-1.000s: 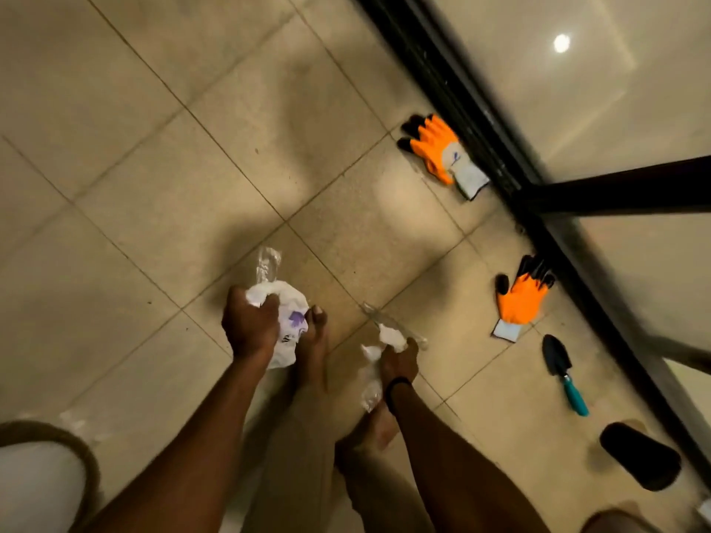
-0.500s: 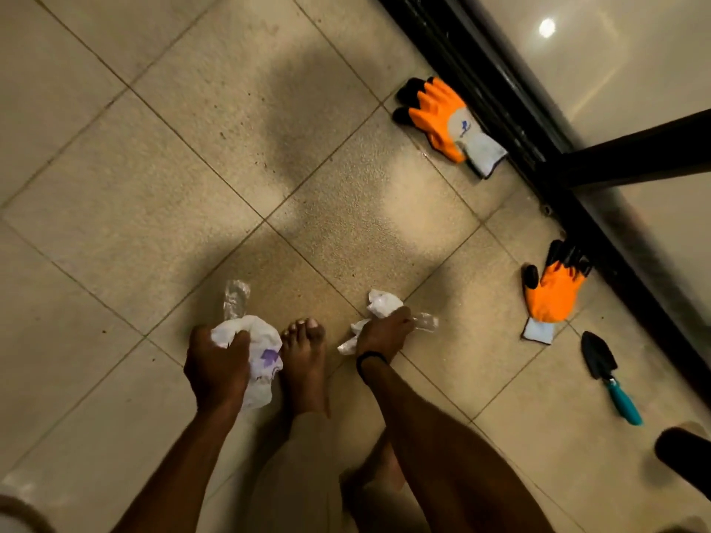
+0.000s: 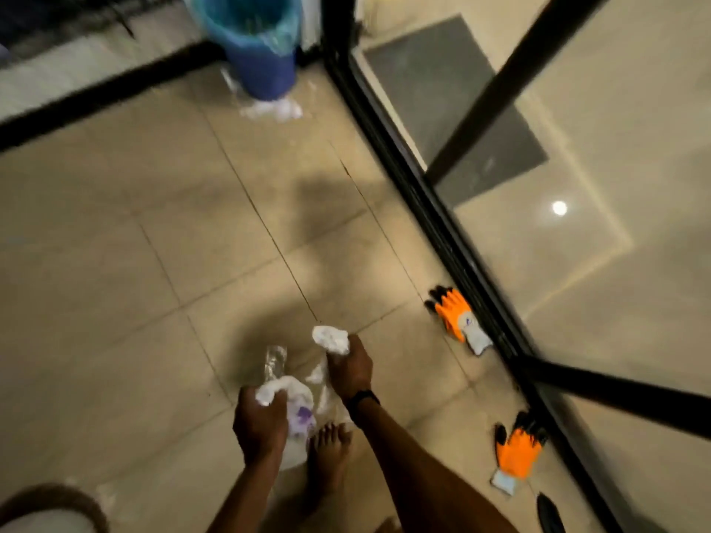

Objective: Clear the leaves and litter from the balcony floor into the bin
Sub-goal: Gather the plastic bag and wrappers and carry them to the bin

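Observation:
My left hand grips a crumpled white bag with a purple mark, and a clear plastic piece sticks up from the same bundle. My right hand holds a crumpled white paper wad with clear wrap hanging below it. Both hands are above the tiled floor, near my bare foot. The blue bin with a plastic liner stands far ahead at the balcony's edge. White litter lies at its base.
Two orange work gloves lie along the black sliding-door track on the right. A dark trowel blade shows at the bottom right. A round white pot rim sits bottom left. A black kerb borders the far side.
The view has swung up, so the blue bin now shows ahead. Both hands have lifted off the floor with their litter and drawn closer together.

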### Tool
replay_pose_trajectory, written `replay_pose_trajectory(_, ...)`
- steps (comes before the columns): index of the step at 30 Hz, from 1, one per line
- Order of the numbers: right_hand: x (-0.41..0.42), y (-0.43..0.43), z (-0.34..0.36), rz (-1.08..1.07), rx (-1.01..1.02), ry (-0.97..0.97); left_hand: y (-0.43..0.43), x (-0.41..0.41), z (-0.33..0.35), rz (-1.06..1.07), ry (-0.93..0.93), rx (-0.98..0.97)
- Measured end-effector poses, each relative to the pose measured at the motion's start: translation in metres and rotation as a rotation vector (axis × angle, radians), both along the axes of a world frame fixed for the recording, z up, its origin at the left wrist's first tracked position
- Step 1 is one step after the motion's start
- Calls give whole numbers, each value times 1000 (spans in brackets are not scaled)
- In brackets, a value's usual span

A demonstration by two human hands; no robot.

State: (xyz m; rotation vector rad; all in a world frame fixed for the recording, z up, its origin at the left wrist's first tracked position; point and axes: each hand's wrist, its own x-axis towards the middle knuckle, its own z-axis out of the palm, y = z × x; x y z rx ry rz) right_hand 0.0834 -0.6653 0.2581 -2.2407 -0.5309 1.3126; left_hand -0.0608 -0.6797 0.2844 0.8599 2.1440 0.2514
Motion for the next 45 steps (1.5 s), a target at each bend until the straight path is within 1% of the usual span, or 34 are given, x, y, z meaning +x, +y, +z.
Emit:
replay_pose_trajectory(3, 9, 34, 70, -46, 2, 1, 49, -2, 63, 78, -18, -2)
replay_pose_trajectory(6, 24, 78, 120, -87, 13, 15, 104, 2, 104, 133, -23, 28)
replay_pose_trajectory(9, 38, 133, 140, -114, 51, 63, 167, 10, 123, 158, -9, 62)
replay_pose_trajectory(11, 50, 173, 146, -140, 63, 70, 209, 16, 123, 181, 1, 60)
replay_pose_trajectory(15, 70, 261, 118, -154, 85, 84, 298, 35, 96, 195, 34, 98)
replay_pose_trajectory(18, 75, 317, 97, -131, 58, 78, 363, 50, 80, 245, 45, 69)
replay_pose_trajectory(21, 82, 377, 96, -146, 78, 71, 437, 62, 76, 273, -11, 91)
replay_pose_trajectory(26, 84, 488, 86, -137, 77, 72, 574, 78, 69, 223, -60, 107)
replay_pose_trajectory(29, 89, 559, 71, -182, 108, 40, 654, 85, 50, 187, -87, 119)
replay_pose_trajectory(32, 89, 629, 57, -229, 109, 15, 726, 93, 29, 102, -92, 98)
replay_pose_trajectory(36, 85, 699, 45, -203, 103, -1, 792, 102, 12, -19, -112, 62)
replay_pose_trajectory(42, 80, 781, 6, -139, 46, -8, 861, 110, -25, -55, -152, 85)
replay_pose_trajectory(44, 82, 791, 2, -141, 25, 9, 870, 111, -25, -87, -153, 78)
replay_pose_trajectory(45, 80, 802, -17, -142, 11, 21, 880, 109, -44, -108, -146, 60)
